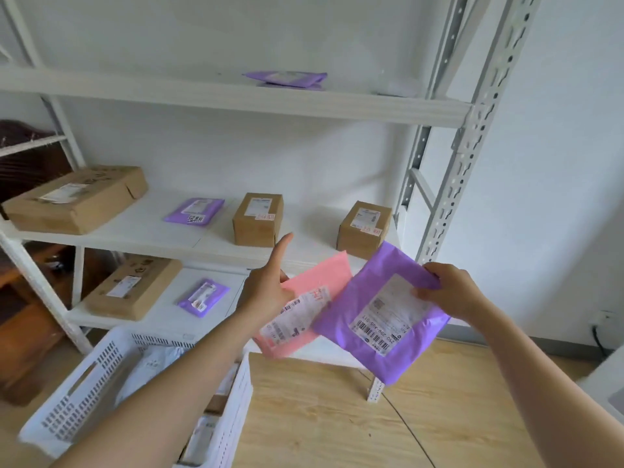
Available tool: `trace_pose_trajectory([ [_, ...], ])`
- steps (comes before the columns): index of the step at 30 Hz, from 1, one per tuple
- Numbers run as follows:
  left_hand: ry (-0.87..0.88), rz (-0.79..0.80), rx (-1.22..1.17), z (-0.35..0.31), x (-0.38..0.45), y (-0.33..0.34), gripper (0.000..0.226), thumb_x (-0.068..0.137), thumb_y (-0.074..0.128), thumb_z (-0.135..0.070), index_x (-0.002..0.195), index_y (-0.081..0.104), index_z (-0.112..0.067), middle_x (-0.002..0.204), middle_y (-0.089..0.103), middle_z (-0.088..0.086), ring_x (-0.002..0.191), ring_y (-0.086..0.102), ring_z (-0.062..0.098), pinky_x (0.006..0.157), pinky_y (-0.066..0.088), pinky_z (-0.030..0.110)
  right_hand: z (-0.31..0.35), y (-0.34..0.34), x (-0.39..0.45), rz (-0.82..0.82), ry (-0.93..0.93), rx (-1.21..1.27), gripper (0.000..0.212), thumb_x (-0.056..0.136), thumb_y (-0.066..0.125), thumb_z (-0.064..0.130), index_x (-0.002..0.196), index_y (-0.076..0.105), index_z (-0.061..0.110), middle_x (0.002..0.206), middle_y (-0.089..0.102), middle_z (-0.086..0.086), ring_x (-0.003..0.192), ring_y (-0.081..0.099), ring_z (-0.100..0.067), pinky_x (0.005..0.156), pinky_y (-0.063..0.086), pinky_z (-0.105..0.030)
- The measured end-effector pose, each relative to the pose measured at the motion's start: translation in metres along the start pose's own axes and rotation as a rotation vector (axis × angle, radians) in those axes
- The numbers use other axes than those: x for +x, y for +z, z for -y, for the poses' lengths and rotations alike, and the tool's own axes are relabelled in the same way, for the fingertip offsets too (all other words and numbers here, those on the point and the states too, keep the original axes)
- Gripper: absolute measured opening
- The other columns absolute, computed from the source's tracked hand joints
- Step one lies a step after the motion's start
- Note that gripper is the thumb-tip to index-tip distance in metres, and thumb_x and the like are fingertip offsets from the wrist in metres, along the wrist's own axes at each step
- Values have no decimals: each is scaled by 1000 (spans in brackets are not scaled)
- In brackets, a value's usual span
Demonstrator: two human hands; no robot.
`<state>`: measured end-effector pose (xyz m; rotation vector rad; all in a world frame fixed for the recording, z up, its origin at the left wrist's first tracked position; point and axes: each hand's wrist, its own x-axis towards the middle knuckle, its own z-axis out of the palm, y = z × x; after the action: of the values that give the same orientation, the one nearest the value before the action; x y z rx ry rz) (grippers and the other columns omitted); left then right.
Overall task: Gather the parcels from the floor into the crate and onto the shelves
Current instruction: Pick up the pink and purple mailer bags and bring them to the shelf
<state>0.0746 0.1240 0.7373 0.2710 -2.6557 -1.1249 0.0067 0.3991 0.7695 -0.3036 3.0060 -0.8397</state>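
A: White wall behind a white metal rack [472,136], wood floor [320,417] below. What sits where?

B: Top shelf [236,96]: one flat purple mailer [287,79]. Middle shelf [152,231]: a large flat carton [74,201] at left, a small purple mailer [195,211], then two small cartons, one mid-shelf [257,219] and one near the right post [364,229]. All well apart from each other

A: Lower shelf?

B: Another flat carton [131,287] and a small purple packet [203,296] beside it

A: Crate?

B: White slotted crate [84,383] on the floor, lower left, in front of the rack. White or grey mailers [152,369] lie inside; count unclear, the left forearm covers part of it

A: Hands?

B: Left hand [266,288] holds the pink mailer [304,312] at its upper left edge, thumb on the label side. Index finger is straight and points up toward the middle shelf; the other fingers are behind the bag, so how they lie can't be told. Right hand [449,292] grips the purple mailer with the barcode label [381,319] at its upper right edge, thumb on the label, fingers curled over the top edge

A: The two bags relative to each other?

B: Both in the air in front of the lower shelf edge, above the floor. Purple one overlaps the pink one's right side and is in front of it, both tilted
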Motion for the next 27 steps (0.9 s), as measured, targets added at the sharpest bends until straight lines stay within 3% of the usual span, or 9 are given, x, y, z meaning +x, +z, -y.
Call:
trace_pose_trajectory([
  [4, 89, 54, 218, 22, 41, -26, 88, 83, 56, 2, 146, 15, -44, 85, 61, -1, 82, 61, 20, 75, 51, 34, 18, 6, 40, -117, 72, 103, 12, 79, 66, 7, 77, 55, 13, 73, 53, -10, 74, 45, -24, 57, 31, -32],
  [10, -14, -84, 97, 46, 101, -63, 92, 81, 62, 2, 148, 13, -37, 118, 57, 15, 99, 58, 36, 76, 45, 32, 57, 15, 94, -187, 91, 298, 13, 77, 65, 2, 73, 56, 11, 66, 50, -7, 72, 46, -25, 61, 33, -29],
  [13, -96, -160, -43, 65, 121, -78, 91, 82, 64, -1, 149, 11, -34, 120, 56, 11, 91, 54, 30, 70, 37, 28, 76, 21, 109, -203, 92, 428, 26, 78, 62, -1, 65, 53, 20, 65, 50, -2, 69, 46, -24, 53, 34, -27],
  [17, -145, -130, -171, 97, 134, -94, 91, 84, 62, -5, 145, 7, -44, 109, 60, 11, 95, 58, 33, 78, 46, 37, 103, 39, 119, -182, 104, 578, 24, 80, 61, -5, 69, 56, 16, 68, 52, -5, 67, 47, -23, 56, 38, -27],
  [21, -124, -56, -247, 132, 144, -114, 70, 85, 51, 3, 136, 36, -42, 122, 58, 4, 101, 58, 28, 80, 47, 33, 132, 55, 120, -182, 121, 615, 21, 82, 60, -7, 72, 57, 11, 68, 52, -6, 66, 47, -23, 53, 41, -25],
  [24, -75, 16, -316, 162, 153, -138, 61, 83, 46, 12, 111, 56, -42, 125, 54, -2, 91, 55, 20, 70, 42, 28, 159, 72, 113, -132, 116, 647, 15, 82, 60, -8, 88, 61, 5, 71, 57, -6, 61, 51, -19, 46, 47, -15],
  [27, -42, 65, -371, 185, 158, -169, 57, 83, 44, 15, 100, 61, -37, 112, 61, 3, 85, 55, 14, 71, 41, 24, 192, 95, 108, -57, 99, 633, 21, 81, 63, -6, 101, 64, 2, 82, 62, -11, 70, 56, -22, 62, 48, -25],
])
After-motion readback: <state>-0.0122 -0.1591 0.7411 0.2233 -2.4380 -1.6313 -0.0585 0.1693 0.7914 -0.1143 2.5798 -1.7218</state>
